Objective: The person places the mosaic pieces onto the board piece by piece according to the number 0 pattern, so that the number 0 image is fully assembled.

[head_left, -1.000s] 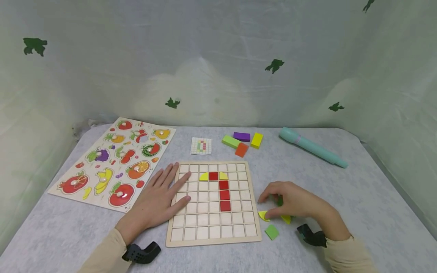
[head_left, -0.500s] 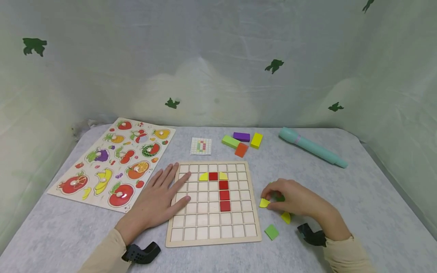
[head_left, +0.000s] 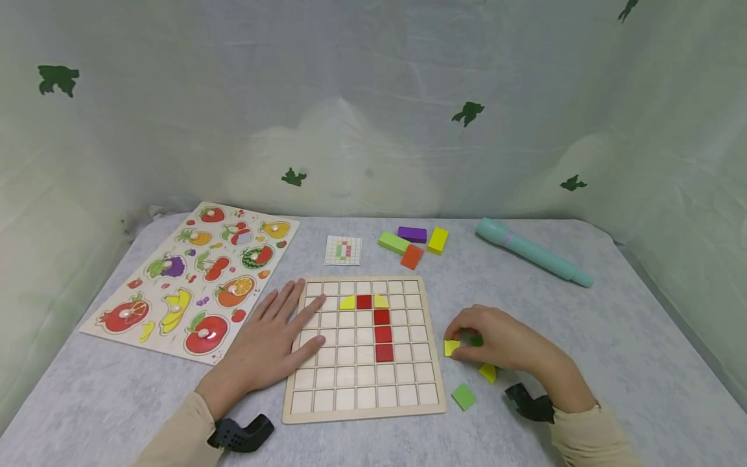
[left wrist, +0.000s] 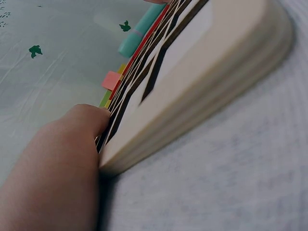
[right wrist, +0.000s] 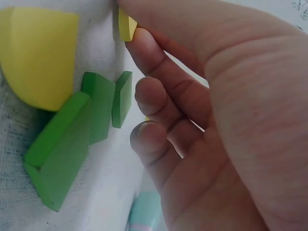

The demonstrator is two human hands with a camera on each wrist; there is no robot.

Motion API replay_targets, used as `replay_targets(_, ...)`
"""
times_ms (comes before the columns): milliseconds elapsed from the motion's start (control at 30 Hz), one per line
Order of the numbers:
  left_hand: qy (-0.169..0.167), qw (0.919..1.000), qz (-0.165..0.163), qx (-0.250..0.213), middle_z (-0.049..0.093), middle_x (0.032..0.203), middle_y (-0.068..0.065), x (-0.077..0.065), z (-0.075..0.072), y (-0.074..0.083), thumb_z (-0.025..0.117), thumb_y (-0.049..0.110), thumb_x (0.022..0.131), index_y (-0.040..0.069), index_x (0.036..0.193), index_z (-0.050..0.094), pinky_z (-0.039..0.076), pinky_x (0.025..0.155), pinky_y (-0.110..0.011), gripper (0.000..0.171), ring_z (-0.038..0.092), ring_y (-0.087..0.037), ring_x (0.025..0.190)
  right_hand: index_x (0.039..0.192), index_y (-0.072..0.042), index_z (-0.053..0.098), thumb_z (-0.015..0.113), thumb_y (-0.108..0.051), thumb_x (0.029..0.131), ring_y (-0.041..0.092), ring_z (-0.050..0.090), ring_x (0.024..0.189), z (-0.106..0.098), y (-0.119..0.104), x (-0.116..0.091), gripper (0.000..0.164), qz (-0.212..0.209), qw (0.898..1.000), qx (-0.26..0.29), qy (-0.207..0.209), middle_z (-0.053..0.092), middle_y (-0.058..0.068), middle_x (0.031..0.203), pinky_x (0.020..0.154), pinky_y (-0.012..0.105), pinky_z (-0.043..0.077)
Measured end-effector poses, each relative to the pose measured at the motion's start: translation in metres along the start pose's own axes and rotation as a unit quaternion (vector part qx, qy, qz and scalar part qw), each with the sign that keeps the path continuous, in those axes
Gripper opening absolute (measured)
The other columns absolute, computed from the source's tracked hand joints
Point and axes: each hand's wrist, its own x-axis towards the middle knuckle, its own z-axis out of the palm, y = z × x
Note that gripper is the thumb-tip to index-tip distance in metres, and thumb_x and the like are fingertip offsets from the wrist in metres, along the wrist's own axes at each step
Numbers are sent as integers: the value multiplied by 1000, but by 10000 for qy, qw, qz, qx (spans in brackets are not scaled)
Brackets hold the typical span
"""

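While the table (head_left: pixel 659 389) spans the whole front, fruit board (head_left: pixel 157 344) lies flat on its left side. Grid board (head_left: pixel 364 413) next, flat, front centre. Looks wooden: stiff, fairly light, may slide, so a flat hold at the rim should do. Teal tube (head_left: pixel 531 253) far right, well apart.

Left hand (head_left: pixel 265 344): palm down, fingers spread, laid over grid board's left edge, thumb and forefinger over the cells; nothing gripped. Left forearm comes in from lower left. Right hand (head_left: pixel 493 337): just right of grid board, arched, back up, forearm angled in from lower right; thumb and fingertips pinch the yellow piece (head_left: pixel 452 348), remaining fingers loosely bent.

Card (head_left: pixel 343 250) lies beyond grid board. Four red tiles (head_left: pixel 382 334) sit in cells. Loose green tile (head_left: pixel 463 397) near grid board's lower right corner.

Yellow piece, just off grid board's right edge: thin, stiff, probably very light, smooth enough to slip, unlikely to break. Best taken by opposite edges. Whether it clears the table, can't tell.
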Motion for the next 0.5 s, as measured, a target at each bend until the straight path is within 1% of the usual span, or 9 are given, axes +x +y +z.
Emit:
replay_targets(200, 28, 10000, 18, -13, 12, 174, -13, 0, 1, 0, 45, 67, 101, 26, 164, 30, 8, 130, -53, 77, 11, -34, 160, 104, -28, 75, 83, -28, 89, 5, 56, 86, 1, -2, 0, 18, -131, 9999, -11, 76, 66, -18, 99, 77, 25, 53)
replay_targets(333, 70, 10000, 31, -10, 13, 173, -13, 1, 1, 0, 45, 66, 101, 26, 164, 31, 9, 130, -53, 77, 12, -35, 160, 106, -28, 74, 82, -27, 90, 5, 56, 88, 4, -11, 2, 18, -449, 9988, 85, 151, 66, -20, 100, 78, 25, 52)
replay_targets(500, 138, 9999, 52, -16, 15, 173, -15, 1, 1, 1, 45, 65, 101, 24, 164, 32, 11, 129, -54, 76, 14, -36, 159, 108, -25, 73, 80, -26, 91, 5, 56, 91, 13, -28, 9, 18, -907, 9956, 135, 170, 65, -19, 101, 82, 25, 53)
